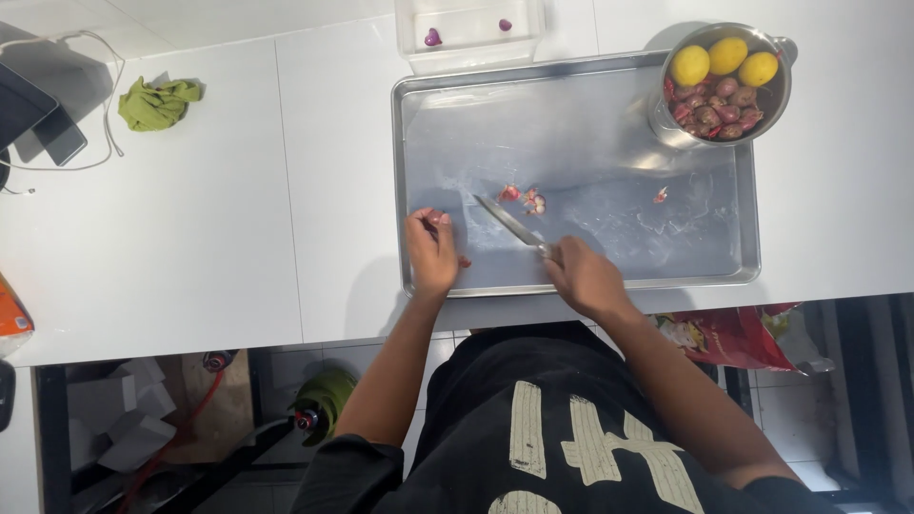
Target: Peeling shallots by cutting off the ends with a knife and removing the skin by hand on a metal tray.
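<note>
Left hand: the left hand rests on the near left part of the shallow rectangular steel tray, fingers curled and pinched on a small reddish shallot held at the fingertips.
Right hand: the right hand sits at the tray's near rim, fingers wrapped tight around the handle of a slim steel-bladed knife.
Knife: its blade runs from the right hand up and left across the tray floor, the tip ending just beside the scraps and near the left hand, not touching either.
Scraps: a small cluster of pink shallot peel pieces lies mid-tray; a single pink peel scrap lies well apart to the right; one more reddish bit lies just beside the left hand.
Tray: it lies on the white desk, reaching close to the desk's near edge.
Pot: a round steel pot stands on the tray's far right corner, holding three yellow lemons on top of unpeeled reddish shallots.
Tub: a clear rectangular plastic tub stands past the tray's far edge, with two purple peeled shallots inside.
Cloth: a crumpled green cloth lies toward the desk's far left corner.
</note>
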